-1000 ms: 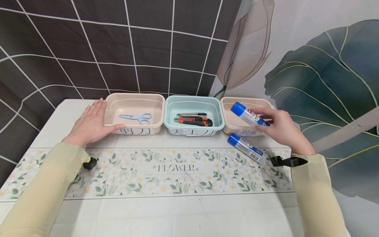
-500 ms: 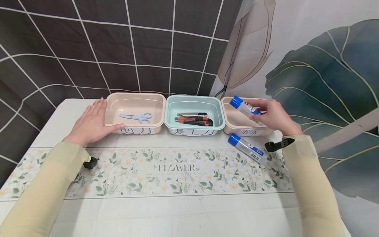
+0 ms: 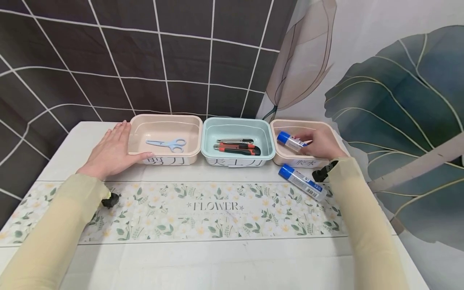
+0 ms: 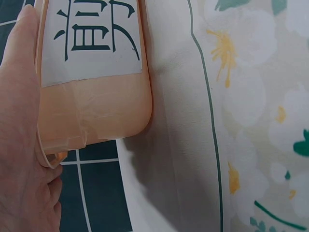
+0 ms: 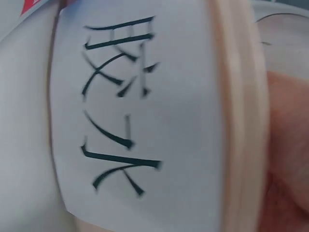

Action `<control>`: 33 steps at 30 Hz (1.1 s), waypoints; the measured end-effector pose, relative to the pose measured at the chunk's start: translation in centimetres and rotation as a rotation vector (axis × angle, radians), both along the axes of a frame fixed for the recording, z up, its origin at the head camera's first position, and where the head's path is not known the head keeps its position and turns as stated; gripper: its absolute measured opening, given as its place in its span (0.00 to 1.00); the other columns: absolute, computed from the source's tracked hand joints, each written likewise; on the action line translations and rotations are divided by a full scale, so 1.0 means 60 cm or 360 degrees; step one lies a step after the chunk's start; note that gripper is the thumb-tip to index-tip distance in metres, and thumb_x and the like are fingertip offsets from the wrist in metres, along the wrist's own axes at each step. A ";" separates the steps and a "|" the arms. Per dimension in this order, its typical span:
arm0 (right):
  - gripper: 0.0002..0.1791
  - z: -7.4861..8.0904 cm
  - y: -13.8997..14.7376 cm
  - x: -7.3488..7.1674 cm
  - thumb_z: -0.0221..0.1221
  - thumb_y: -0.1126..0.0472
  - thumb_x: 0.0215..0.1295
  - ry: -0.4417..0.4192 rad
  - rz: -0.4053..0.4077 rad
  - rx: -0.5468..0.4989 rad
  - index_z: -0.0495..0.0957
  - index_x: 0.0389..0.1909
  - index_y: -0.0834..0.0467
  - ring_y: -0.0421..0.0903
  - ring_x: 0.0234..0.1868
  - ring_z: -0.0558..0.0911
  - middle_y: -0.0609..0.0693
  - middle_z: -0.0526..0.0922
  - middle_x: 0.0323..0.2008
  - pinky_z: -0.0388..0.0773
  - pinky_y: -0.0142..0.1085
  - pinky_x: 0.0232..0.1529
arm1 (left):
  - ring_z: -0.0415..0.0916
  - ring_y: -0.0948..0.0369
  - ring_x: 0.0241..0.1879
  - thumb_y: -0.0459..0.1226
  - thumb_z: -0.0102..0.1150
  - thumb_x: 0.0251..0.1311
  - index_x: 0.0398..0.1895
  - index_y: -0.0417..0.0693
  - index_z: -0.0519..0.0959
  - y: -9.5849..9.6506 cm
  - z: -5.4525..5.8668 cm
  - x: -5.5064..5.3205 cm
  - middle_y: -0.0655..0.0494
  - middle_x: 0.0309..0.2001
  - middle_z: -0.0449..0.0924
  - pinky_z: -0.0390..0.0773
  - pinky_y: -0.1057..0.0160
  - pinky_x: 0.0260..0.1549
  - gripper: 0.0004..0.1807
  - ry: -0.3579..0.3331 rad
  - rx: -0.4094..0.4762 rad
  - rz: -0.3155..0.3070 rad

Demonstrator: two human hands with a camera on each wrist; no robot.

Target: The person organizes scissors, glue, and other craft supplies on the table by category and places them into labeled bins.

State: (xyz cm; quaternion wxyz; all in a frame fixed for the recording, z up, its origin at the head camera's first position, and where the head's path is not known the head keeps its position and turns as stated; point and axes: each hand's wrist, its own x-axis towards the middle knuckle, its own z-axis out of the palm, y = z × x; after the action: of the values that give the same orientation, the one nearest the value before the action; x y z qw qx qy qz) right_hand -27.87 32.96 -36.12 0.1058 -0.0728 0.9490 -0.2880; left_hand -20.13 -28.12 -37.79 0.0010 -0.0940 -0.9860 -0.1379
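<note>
In the head view my right hand [image 3: 320,145] grips a glue bottle [image 3: 288,141] with a blue cap, down inside the right pink bin [image 3: 302,122]. The fingers cover much of the bottle's body. In the right wrist view, that bin's white label [image 5: 120,116] fills the middle, and part of the hand shows past the rim. A second glue bottle [image 3: 302,183] lies slantwise on the table just in front. My left hand [image 3: 110,151] rests with straight fingers along the side of the left pink bin [image 3: 164,117], thumb over its front rim. Blue scissors [image 3: 170,143] lie in this bin.
Between the pink bins stands a light blue bin [image 3: 237,120] holding several utility knives [image 3: 237,150]. The three bins form a row along the table's back. A floral strip [image 3: 214,221] crosses the white table, and a dark gridded cloth [image 3: 188,56] hangs behind.
My right hand has moved left and down with the glue bottle, from above the right pink bin to inside it. My left hand has stayed in place.
</note>
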 end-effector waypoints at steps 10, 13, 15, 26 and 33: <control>0.25 0.000 -0.006 -0.002 0.69 0.70 0.62 -0.0071 -0.0055 0.0031 0.79 0.61 0.63 0.60 0.55 0.75 0.64 0.79 0.58 0.74 0.57 0.63 | 0.34 0.39 0.78 0.72 0.54 0.59 0.79 0.27 0.35 0.000 -0.004 -0.001 0.29 0.79 0.36 0.32 0.45 0.76 0.69 0.0002 -0.0005 0.0002; 0.27 0.008 -0.008 -0.001 0.70 0.68 0.62 -0.0041 -0.0076 0.0014 0.78 0.63 0.62 0.60 0.56 0.77 0.63 0.79 0.60 0.73 0.57 0.64 | 0.33 0.40 0.78 0.72 0.54 0.59 0.79 0.27 0.36 -0.002 -0.004 0.000 0.28 0.78 0.37 0.33 0.45 0.76 0.69 0.0018 0.0010 -0.0002; 0.29 0.015 -0.008 0.000 0.71 0.66 0.63 -0.0013 -0.0069 0.0002 0.77 0.65 0.62 0.61 0.58 0.77 0.63 0.78 0.61 0.73 0.56 0.64 | 0.33 0.40 0.79 0.72 0.54 0.59 0.79 0.27 0.37 -0.002 -0.004 0.001 0.28 0.78 0.38 0.32 0.45 0.76 0.69 0.0023 0.0017 -0.0002; 0.35 0.075 -0.007 0.030 0.69 0.51 0.66 0.0112 -0.0029 -0.0063 0.72 0.70 0.61 0.62 0.64 0.73 0.63 0.72 0.67 0.73 0.58 0.64 | 0.33 0.40 0.78 0.72 0.54 0.59 0.79 0.28 0.35 -0.001 -0.002 0.001 0.28 0.78 0.38 0.31 0.46 0.76 0.69 0.0018 0.0009 0.0006; 0.41 0.105 -0.006 0.059 0.68 0.41 0.65 0.0153 -0.0100 -0.0054 0.70 0.72 0.58 0.63 0.63 0.73 0.63 0.72 0.68 0.70 0.63 0.64 | 0.34 0.39 0.78 0.72 0.54 0.59 0.79 0.28 0.35 0.000 -0.003 -0.001 0.28 0.78 0.38 0.30 0.46 0.76 0.70 0.0009 -0.0004 0.0005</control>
State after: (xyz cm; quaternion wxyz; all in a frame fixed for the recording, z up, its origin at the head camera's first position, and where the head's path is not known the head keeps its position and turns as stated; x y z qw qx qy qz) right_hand -24.36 32.61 -29.81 0.0498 -0.0585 0.9498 -0.3034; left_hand -20.18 -28.14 -37.97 0.0038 -0.0928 -0.9863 -0.1363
